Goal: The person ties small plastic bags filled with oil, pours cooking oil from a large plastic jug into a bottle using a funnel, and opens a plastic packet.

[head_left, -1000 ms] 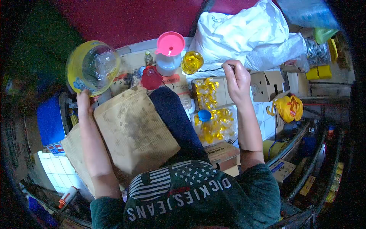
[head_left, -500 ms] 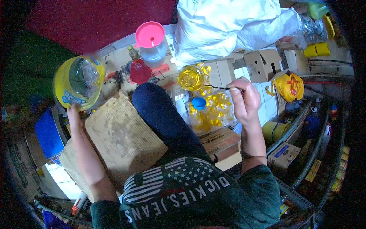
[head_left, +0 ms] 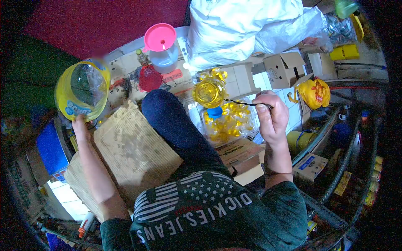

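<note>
My left hand [head_left: 80, 123] grips the lower edge of a clear plastic tub [head_left: 86, 90] with a yellow and blue label, its round opening facing up. In my right hand [head_left: 272, 116], closed in a fist, is the dark twisted-wire handle of a ladle [head_left: 209, 93]. Its round cup looks filled with yellow liquid. Just below the cup are several small clear packs of yellow liquid [head_left: 234, 121], with a blue cap [head_left: 215, 112] among them. More such packs show behind the cup.
A pink funnel [head_left: 160, 37] sits in a translucent container [head_left: 164, 60], beside a red cloth [head_left: 150, 78] and a small bottle [head_left: 142, 57]. White sacks [head_left: 247, 31] lie at the back. Stained cardboard [head_left: 134, 146] lies by my knee. Cardboard boxes [head_left: 284, 69] and metal shelving [head_left: 322, 129] stand right.
The ladle's cup has moved slightly toward me, and my right hand has lowered a little with the handle. My left hand still holds the tub. The whole view has shifted slightly.
</note>
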{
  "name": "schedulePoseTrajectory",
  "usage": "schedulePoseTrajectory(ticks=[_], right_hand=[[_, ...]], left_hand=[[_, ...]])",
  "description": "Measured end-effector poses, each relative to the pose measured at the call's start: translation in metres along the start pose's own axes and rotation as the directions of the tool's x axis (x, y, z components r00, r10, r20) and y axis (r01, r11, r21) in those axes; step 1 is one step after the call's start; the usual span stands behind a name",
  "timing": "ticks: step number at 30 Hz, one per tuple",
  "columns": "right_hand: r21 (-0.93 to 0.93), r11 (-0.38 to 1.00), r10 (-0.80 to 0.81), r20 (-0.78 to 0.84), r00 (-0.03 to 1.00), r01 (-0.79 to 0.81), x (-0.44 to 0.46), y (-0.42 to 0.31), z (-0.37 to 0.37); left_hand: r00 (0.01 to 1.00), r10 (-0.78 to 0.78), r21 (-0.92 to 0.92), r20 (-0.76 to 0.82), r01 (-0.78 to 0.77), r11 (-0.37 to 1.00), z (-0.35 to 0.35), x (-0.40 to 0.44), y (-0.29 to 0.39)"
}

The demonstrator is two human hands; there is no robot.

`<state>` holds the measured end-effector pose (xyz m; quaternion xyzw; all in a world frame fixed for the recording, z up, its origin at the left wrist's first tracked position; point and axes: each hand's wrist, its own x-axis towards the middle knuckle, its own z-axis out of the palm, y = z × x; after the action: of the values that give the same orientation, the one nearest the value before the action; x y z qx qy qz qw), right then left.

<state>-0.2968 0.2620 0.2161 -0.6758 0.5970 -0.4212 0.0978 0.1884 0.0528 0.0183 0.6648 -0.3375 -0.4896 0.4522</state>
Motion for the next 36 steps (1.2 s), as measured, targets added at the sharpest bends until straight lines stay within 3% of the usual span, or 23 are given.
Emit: schedulePoseTrajectory(ticks=[4, 13, 19, 25, 28, 36], right_hand=[[-0.008, 1.0, 0.017, -0.003, 1.0, -0.017, 0.0, -0.009, -0.002], [-0.063, 0.996, 0.065, -0.021, 0.998, -0.067, 0.002, -0.029, 0.006], [-0.058, 0.994, 0.089, -0.024, 0.996, -0.09, 0.006, -0.036, 0.017], [-0.032, 0.992, 0.12, -0.014, 0.993, -0.12, 0.014, -0.038, 0.034], [-0.043, 0.989, 0.145, 0.003, 0.989, -0.144, 0.017, -0.038, 0.041], [-0.041, 0.996, 0.086, 0.01, 0.996, -0.085, 0.027, -0.027, 0.063]], left_hand=[[0.998, 0.025, -0.023, -0.053, -0.026, 0.999, 0.004, -0.004, 0.003], [0.996, 0.09, -0.085, 0.008, -0.089, 0.992, -0.006, -0.001, 0.001], [0.995, 0.048, -0.096, -0.087, -0.056, 0.994, -0.004, -0.011, 0.012], [0.989, 0.145, -0.109, -0.024, -0.147, 0.983, -0.008, -0.011, 0.01], [0.987, 0.138, -0.118, -0.084, -0.148, 0.982, -0.004, -0.018, 0.015], [0.989, 0.139, -0.16, -0.054, -0.146, 0.976, -0.002, -0.015, 0.016]])
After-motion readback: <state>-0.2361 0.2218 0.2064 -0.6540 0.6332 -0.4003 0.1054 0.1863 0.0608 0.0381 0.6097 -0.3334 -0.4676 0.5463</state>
